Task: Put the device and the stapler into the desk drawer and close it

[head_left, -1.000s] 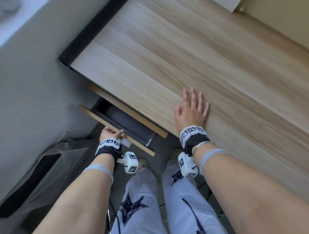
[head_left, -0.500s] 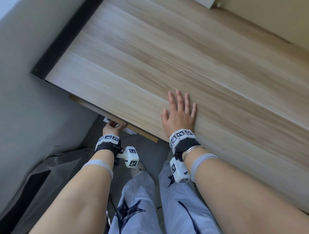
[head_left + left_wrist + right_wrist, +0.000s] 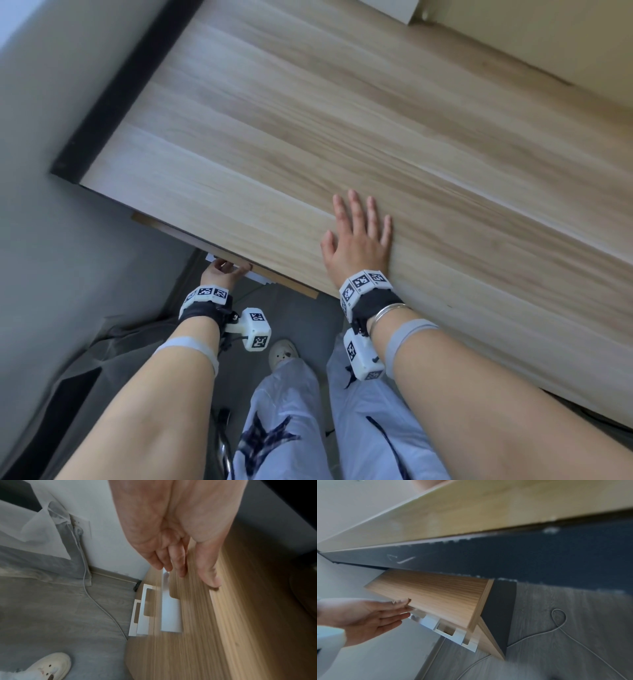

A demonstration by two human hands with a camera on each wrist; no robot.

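Drawer (image 3: 436, 595) now sits almost fully under the worktop (image 3: 342, 137); a second ago it stood pulled out with its dark inside showing, and half a second ago only a strip of its front remained. Just its wooden front edge peeks out below the near left edge of the worktop. The device and the stapler cannot be seen.

My left hand (image 3: 222, 274) has followed the drawer in: relaxed, straight fingers (image 3: 178, 563) rest against the front by the white handle (image 3: 169, 615), thumb on the upper edge, gripping nothing. My right hand (image 3: 359, 240) has stayed where it was, lying flat and released on the worktop, fingers spread, near its front edge.

The worktop is pale wood with a black edge along its far left side, set close to a grey wall (image 3: 51, 171). Below lies a grey wood-look floor (image 3: 573, 615) with a thin white cable (image 3: 559, 626) looping across it. My white shoe (image 3: 282, 353) stands under the near edge.
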